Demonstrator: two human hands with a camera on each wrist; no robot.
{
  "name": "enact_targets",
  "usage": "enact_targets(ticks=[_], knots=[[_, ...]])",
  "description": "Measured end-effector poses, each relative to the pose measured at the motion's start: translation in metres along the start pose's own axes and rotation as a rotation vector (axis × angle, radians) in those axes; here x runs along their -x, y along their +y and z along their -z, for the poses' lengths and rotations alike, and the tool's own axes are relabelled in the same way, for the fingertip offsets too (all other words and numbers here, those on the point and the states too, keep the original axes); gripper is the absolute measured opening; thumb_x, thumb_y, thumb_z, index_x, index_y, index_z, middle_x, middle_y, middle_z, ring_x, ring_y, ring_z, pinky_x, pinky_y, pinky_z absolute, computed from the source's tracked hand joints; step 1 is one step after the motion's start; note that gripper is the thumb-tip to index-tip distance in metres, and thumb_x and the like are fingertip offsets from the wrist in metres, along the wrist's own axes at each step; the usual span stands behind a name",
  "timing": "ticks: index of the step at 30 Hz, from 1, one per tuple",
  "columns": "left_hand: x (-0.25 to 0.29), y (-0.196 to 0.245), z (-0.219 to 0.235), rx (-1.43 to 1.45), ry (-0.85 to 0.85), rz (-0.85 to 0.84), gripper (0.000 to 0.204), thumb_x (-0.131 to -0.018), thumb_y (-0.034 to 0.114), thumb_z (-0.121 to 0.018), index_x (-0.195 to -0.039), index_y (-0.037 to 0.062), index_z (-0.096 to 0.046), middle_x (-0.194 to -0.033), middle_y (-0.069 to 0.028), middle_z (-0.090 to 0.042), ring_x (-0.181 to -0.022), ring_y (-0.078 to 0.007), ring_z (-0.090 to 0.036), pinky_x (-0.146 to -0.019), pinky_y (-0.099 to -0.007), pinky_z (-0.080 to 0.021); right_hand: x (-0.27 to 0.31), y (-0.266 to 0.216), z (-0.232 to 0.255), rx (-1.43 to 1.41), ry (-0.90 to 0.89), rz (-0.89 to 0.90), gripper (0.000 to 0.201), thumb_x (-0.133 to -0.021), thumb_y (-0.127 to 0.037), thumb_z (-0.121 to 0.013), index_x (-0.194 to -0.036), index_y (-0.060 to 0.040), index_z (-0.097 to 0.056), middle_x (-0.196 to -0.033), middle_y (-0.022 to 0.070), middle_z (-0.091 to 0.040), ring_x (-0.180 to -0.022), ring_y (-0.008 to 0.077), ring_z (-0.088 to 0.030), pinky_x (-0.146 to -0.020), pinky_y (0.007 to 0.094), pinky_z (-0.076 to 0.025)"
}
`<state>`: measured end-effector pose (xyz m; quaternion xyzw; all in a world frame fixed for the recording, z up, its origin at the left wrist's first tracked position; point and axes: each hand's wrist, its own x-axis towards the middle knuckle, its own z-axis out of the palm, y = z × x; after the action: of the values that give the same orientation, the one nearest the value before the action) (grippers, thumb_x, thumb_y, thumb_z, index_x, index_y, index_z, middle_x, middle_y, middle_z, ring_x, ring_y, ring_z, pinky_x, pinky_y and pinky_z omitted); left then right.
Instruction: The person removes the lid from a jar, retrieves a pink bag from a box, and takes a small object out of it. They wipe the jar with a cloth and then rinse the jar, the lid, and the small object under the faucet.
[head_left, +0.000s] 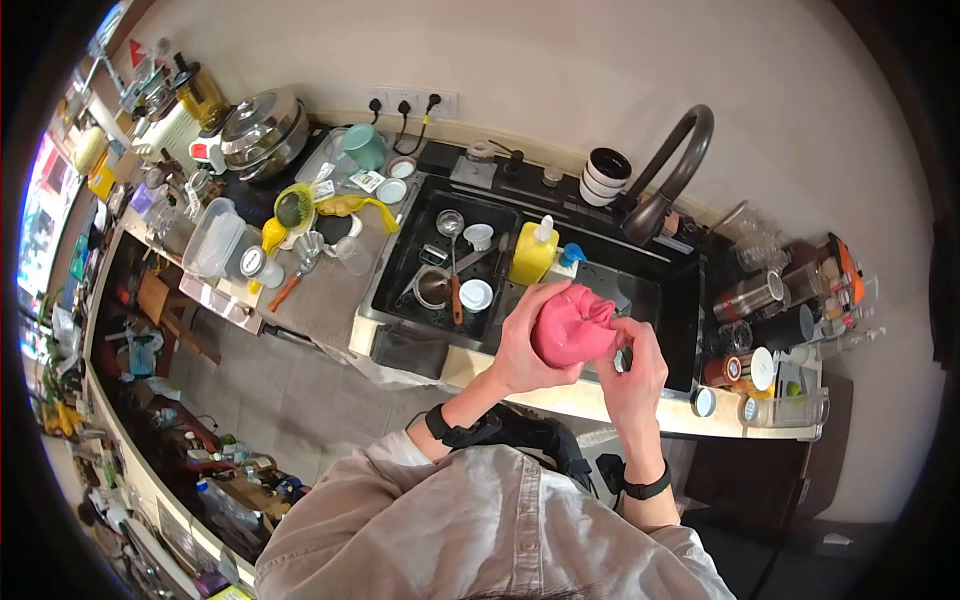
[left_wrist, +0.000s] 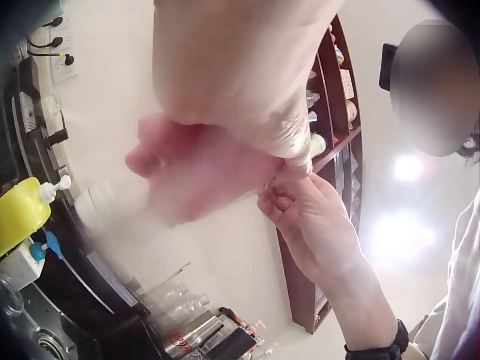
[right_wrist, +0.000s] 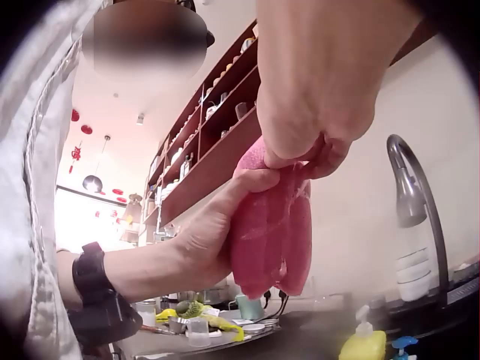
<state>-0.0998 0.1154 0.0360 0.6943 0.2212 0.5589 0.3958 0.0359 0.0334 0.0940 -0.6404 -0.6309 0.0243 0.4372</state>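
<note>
A glossy pink rubber glove (head_left: pixel 572 330), bunched and bulging, is held up over the front edge of the sink. My left hand (head_left: pixel 531 346) grips it from the left side, thumb along its surface in the right wrist view. On the other side my right hand (head_left: pixel 634 370) pinches the gathered edge of the glove between thumb and fingers. Finger-like lobes of the glove (right_wrist: pixel 271 247) hang downward below both hands in the right wrist view. The left wrist view shows the glove (left_wrist: pixel 210 169) blurred, partly hidden behind the near hand.
Behind the glove stand a yellow pump bottle (head_left: pixel 534 254) and a dark curved faucet (head_left: pixel 690 165). The left basin holds a ladle (head_left: pixel 450 222) and small white lids. Jars and a steel tumbler (head_left: pixel 750 295) crowd the right counter; a plastic container (head_left: pixel 213 240) sits at left.
</note>
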Motion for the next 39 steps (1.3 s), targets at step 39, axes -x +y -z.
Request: enact_targets(ticks=[39], knots=[[-0.009,-0.027,-0.033,1.055,0.256,0.921,0.066,-0.090,0.027,-0.063,-0.143,0.0089,-0.028,-0.134,-0.0097,-0.045,-0.119,-0.0193,-0.050,-0.097,-0.0358,-0.044,0.014,0.025,-0.003,-0.043,-0.120,-0.003,0.043,-0.074,-0.011,-0.077,-0.113,-0.0046,-0.063,-0.117,0.0185,-0.058,-0.100,0.0315,-0.061,-0.083,0.0374,-0.052]])
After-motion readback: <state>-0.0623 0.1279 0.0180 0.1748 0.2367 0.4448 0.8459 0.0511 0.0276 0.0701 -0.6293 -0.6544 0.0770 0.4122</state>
